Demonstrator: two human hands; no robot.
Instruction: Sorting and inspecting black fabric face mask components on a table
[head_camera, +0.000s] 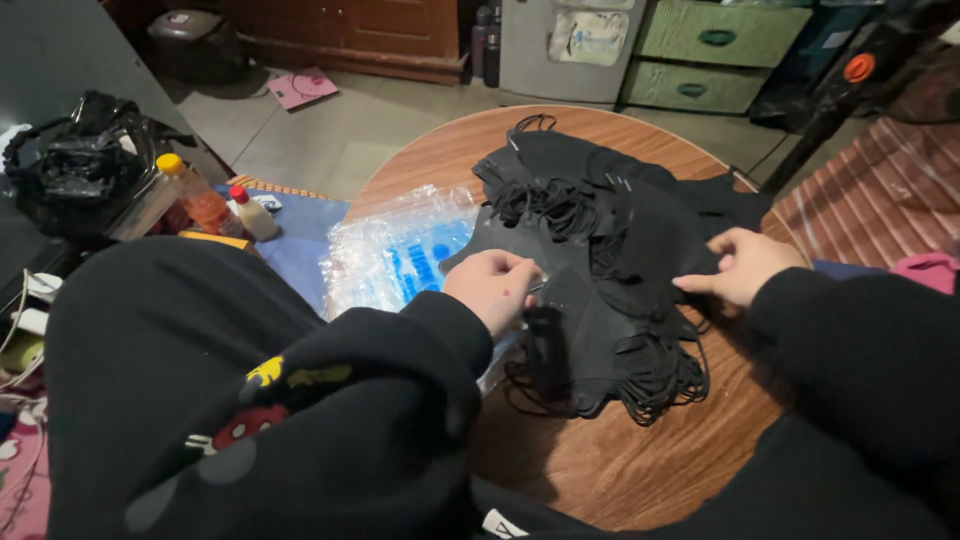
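Note:
A heap of black face masks (600, 230) with thin ear loops lies on a round wooden table (610, 470). My left hand (495, 285) is closed on the near left edge of the heap, pinching a mask. My right hand (742, 265) pinches the heap's right edge with fingertips together. To the left of my left hand, a stack of clear plastic bags (395, 250) with blue print rests on the table's edge. Both arms wear black sleeves.
Left of the table, an orange-liquid bottle (200, 200) and a small red-capped bottle (252, 213) stand on a blue cloth. A black plastic bag (75, 165) sits at far left. Green drawers (715, 55) and a wooden cabinet (350, 30) line the back.

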